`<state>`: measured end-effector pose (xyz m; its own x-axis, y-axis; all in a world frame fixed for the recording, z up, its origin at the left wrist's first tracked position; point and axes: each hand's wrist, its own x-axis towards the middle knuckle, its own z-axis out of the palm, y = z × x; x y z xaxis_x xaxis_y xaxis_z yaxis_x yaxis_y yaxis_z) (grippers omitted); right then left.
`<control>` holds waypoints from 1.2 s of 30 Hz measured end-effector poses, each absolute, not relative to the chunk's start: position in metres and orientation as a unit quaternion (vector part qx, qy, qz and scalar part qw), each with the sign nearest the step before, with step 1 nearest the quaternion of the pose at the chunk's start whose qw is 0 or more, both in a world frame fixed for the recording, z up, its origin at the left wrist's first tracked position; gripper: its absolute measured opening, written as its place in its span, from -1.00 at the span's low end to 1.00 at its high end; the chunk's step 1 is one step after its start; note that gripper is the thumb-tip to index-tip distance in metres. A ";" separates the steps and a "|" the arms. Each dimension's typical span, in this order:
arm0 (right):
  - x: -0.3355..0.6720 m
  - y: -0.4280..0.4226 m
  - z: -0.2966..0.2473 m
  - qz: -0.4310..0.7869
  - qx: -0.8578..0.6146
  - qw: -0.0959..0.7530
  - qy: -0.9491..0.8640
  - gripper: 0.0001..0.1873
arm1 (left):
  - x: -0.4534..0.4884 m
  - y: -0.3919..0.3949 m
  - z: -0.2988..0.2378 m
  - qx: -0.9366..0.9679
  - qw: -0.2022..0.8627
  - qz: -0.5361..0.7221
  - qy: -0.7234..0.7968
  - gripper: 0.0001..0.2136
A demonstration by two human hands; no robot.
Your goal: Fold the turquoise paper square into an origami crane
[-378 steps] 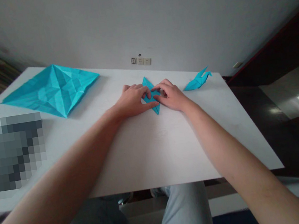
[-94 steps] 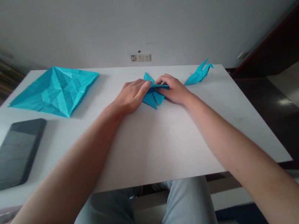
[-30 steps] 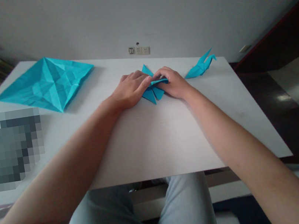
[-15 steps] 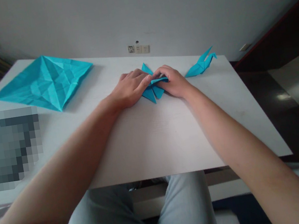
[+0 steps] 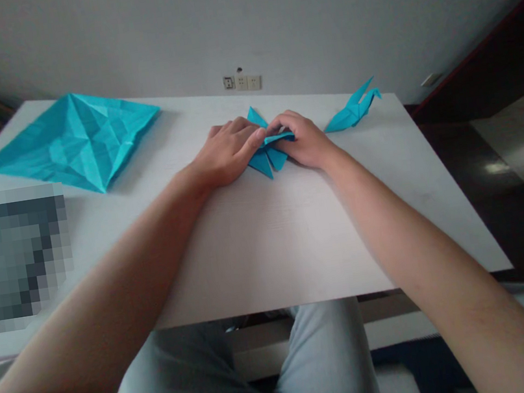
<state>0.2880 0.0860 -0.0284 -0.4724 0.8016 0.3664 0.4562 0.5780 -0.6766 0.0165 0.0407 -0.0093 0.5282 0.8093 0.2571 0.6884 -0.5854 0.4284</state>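
Observation:
A small, partly folded blue origami piece [image 5: 267, 159] lies on the white table [image 5: 269, 241] between my hands. My left hand [image 5: 228, 152] rests on its left side, fingers pressed together on the paper. My right hand [image 5: 300, 138] pinches a folded flap of the same piece from the right. Two pointed tips of the piece stick out toward me and one tip shows behind my fingers. Most of the piece is hidden under my hands.
A large creased blue paper square [image 5: 73, 139] lies at the far left. A finished blue paper crane [image 5: 352, 111] stands at the far right. A blurred dark flat object [image 5: 10, 257] sits near the left edge. Wall sockets [image 5: 241, 82] are behind the table.
Over twelve seconds the piece went from a long flat diamond to a shape with two splayed points. In the last second my hands have barely moved; only the view shifted slightly.

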 end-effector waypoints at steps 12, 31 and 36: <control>0.290 0.088 -0.029 0.255 -0.381 0.338 -0.822 -0.88 | 0.015 0.040 -0.011 0.862 0.142 0.233 0.427 -0.11; 0.291 0.092 -0.033 0.254 -0.364 0.345 -0.827 -0.83 | 0.015 0.039 -0.009 0.862 0.132 0.212 0.441 -0.12; 0.291 0.094 -0.037 0.251 -0.358 0.348 -0.829 -0.85 | 0.014 0.038 -0.007 0.863 0.136 0.212 0.438 -0.12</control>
<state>0.2915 0.0945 -0.0372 -0.5015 0.7687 0.3969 0.4196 0.6173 -0.6654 0.0143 0.0375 -0.0066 0.5255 0.8141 0.2469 0.6985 -0.5786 0.4211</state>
